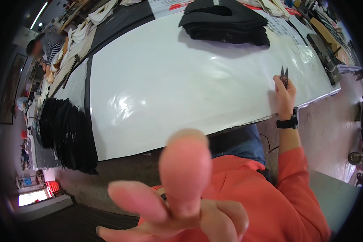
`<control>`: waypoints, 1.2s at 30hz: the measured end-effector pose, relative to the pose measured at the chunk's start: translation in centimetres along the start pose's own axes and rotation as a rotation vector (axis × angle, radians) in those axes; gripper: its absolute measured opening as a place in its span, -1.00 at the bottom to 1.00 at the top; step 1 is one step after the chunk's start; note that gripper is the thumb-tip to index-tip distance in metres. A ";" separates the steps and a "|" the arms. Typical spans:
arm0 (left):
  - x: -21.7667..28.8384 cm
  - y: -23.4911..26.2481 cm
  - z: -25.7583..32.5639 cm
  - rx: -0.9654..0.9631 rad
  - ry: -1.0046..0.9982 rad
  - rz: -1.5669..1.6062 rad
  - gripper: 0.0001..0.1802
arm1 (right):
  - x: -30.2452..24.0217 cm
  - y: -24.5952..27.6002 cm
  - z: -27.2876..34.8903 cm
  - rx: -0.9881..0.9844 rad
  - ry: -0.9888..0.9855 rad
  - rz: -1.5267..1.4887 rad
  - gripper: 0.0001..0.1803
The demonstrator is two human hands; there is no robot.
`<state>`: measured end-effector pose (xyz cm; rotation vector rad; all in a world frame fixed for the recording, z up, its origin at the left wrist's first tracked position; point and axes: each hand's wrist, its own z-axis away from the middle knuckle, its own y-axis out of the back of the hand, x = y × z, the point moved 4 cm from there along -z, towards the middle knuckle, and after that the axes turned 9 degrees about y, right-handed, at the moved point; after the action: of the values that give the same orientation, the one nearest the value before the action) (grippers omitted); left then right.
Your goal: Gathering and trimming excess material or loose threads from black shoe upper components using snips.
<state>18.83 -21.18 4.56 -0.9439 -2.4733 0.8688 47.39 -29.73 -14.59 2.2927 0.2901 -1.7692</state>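
My left hand [181, 201] is raised close in front of the camera, large and blurred, with its fingers apart and nothing in it. Over the right part of the white-covered table [157, 88], my right hand [285, 97] is closed around a pair of small dark thread snips [284, 74]. Their two pointed blades stick out beyond the fingers, slightly parted. A dark watch sits on that wrist. Farther back on the table lies a thick stack of black cut pieces [246, 32], the top one with an oval opening.
At the table's left end, a heap of black pieces [68, 133] hangs over the edge. Pale cut pieces [78, 36] lie along the far left, where another person [48, 48] is. Dark tools and a box [326, 34] stand at the far right.
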 end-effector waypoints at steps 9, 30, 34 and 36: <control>0.1 16.6 2.9 0.838 0.448 -0.339 -0.11 | 0.5 0.0 0.5 -0.018 -0.031 -0.012 -0.79; -6.8 13.2 1.8 -0.685 0.533 -2.005 -0.83 | 0.6 0.0 0.6 -0.035 -0.009 0.003 -0.82; -8.1 7.2 0.2 -0.731 0.321 -1.884 -0.88 | 1.0 0.0 0.3 -0.016 -0.028 0.039 -0.80; -8.7 3.4 -0.3 -0.625 0.322 -1.743 -0.86 | 0.8 0.4 0.0 -0.002 0.020 0.051 -0.77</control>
<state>26.82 -25.01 1.66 0.9453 -2.1166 -0.5965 47.74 -30.10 -15.33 2.2968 0.2346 -1.7209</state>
